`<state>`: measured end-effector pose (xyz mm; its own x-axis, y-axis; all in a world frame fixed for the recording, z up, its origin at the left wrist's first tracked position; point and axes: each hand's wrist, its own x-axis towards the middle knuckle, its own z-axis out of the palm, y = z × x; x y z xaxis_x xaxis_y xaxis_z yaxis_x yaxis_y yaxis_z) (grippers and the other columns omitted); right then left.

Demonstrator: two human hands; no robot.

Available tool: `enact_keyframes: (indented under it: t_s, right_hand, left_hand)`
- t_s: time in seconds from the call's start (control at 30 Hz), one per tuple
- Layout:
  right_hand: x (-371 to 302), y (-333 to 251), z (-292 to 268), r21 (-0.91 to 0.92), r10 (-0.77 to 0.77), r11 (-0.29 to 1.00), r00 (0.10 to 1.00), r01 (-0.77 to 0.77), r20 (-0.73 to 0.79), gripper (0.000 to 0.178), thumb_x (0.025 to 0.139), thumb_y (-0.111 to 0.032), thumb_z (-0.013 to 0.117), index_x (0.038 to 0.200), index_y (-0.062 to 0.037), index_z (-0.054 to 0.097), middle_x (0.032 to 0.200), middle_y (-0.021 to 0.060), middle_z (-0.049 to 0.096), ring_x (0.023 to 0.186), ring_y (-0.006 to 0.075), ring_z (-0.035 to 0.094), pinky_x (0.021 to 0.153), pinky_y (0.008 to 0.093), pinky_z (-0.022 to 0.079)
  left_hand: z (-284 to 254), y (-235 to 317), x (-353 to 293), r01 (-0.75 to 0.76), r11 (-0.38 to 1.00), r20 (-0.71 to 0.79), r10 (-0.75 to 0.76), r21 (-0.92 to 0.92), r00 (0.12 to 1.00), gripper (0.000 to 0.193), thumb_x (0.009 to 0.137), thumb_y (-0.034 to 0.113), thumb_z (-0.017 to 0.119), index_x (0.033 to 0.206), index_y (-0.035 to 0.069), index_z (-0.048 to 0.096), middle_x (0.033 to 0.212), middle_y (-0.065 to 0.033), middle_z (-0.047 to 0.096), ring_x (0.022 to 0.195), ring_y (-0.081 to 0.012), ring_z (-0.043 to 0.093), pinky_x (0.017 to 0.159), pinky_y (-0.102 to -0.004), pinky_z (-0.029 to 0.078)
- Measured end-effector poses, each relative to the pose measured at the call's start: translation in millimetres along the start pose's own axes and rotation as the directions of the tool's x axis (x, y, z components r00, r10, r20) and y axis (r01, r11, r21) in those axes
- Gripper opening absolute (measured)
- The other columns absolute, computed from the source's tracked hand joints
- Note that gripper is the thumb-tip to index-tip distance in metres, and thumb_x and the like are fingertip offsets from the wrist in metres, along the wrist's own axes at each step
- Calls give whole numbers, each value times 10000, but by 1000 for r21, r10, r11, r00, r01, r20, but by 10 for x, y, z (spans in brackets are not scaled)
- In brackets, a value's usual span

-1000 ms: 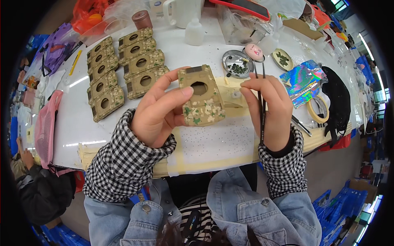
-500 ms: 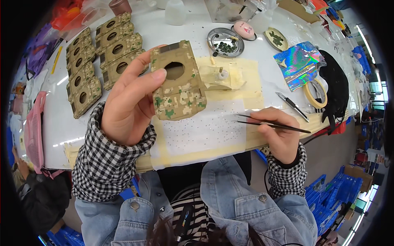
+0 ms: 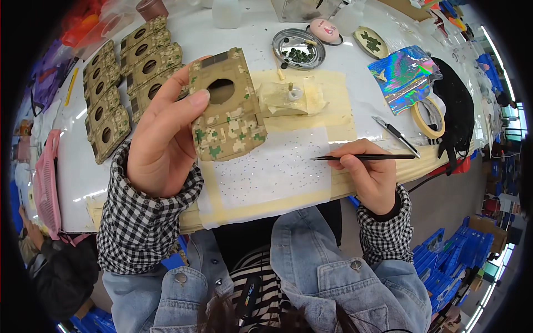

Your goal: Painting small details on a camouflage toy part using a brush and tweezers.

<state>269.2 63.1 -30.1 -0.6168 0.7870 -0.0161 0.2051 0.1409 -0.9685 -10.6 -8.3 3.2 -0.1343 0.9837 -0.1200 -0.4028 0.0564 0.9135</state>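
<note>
My left hand [image 3: 161, 130] grips a camouflage model tank hull [image 3: 230, 119], its round top opening facing me, above the table. In my right hand [image 3: 366, 172] is a pair of black tweezers [image 3: 383, 157], tips pointing left and pressed close together. Below the tips lies a white sheet [image 3: 266, 188] dotted with many tiny specks, edged with yellowish tape. Whether the tips hold a speck is too small to tell. Behind the sheet, a tape-wrapped block [image 3: 291, 100] carries a small whitish round piece on top.
More camouflage hulls [image 3: 149, 65] stand in two rows at the left. A round metal dish [image 3: 300, 50] holds dark green bits; beside it is a pale dish [image 3: 371, 43]. At the right lie a craft knife [image 3: 397, 136], a tape roll [image 3: 427, 119], a shiny holographic pouch [image 3: 402, 77] and a black bag [image 3: 458, 105].
The tweezers' tips, spread half a second ago, have come together and dipped slightly over the sheet. The held hull appears a little further left and up in view.
</note>
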Motion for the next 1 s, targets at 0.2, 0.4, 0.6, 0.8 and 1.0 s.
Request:
enact_keyframes:
  t_s: [0.2,0.4,0.6,0.8,1.0]
  right_hand:
    - [6,-8,7,-7,-4,1000,1000,4,0,144,920,-72,536,950,57,592,900,123,643,813,149,622,748,255,488]
    - [10,5,-1,-14,-14,1000,1000,14,12,148,921,-78,538,951,56,593,902,121,643,810,147,621,748,255,488]
    - [8,54,-4,-61,-156,986,988,154,-21,127,869,-46,610,963,35,633,837,99,656,758,139,618,681,233,475]
    - [-5,-3,-30,-502,-599,579,753,642,272,225,772,-138,705,947,-10,645,879,122,656,769,228,653,645,295,533]
    - [-13,76,1,-568,-636,484,713,665,293,269,723,-173,736,930,-24,648,910,119,661,766,239,657,623,295,548]
  left_hand:
    - [8,5,-8,5,1000,-11,-5,5,1000,594,901,206,425,1386,-77,227,1298,-282,453,1193,-274,507,975,-347,438]
    - [-6,5,-5,-3,1000,4,3,6,1000,594,901,206,428,1384,-78,230,1295,-280,456,1173,-266,520,967,-339,441]
    - [-11,0,-3,0,1000,3,0,3,1000,597,899,210,430,1384,-78,232,1289,-278,461,1159,-261,528,965,-336,440]
    - [-10,3,0,-2,1000,10,2,0,1000,600,899,205,428,1386,-79,225,1297,-285,452,1171,-269,521,967,-339,440]
    - [-7,-8,-2,-7,1000,-4,7,-14,1000,594,901,194,426,1385,-80,220,1304,-297,440,1181,-277,514,967,-339,446]
